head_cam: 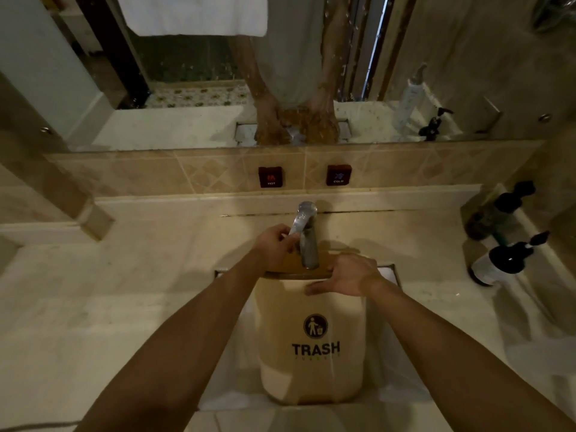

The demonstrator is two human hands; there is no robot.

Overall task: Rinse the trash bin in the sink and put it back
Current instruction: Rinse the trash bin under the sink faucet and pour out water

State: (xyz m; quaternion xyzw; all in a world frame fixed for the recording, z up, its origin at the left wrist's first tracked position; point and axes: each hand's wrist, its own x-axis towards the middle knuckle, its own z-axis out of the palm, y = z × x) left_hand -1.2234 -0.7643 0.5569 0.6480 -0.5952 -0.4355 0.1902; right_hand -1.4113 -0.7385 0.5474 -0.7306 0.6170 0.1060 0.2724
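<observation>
Under the faucet (307, 241), the beige trash bin (311, 347) stands upright w/ its base down in the sink (388, 271), "TRASH" label facing the person. Left hand (274, 246) pinches the faucet's lever, fingers curled round it. Right hand (346, 275) grips the bin's brown rim, thumb on the front wall. Two dark pump bottles (498, 260) stand at the counter's right, well apart from the bin.

A pale marble counter (93, 291) spreads left and right, dimly lit. At its far edge rises a low ledge (187, 202), then a band of tan patterned tiles (156, 173) carrying two dark square plaques marked HOT (270, 176) and COLD (338, 175). Above hangs a wide mirror (187, 126), reflecting a white towel (193, 14). Dark pump bottles (498, 210) stand on the right.
</observation>
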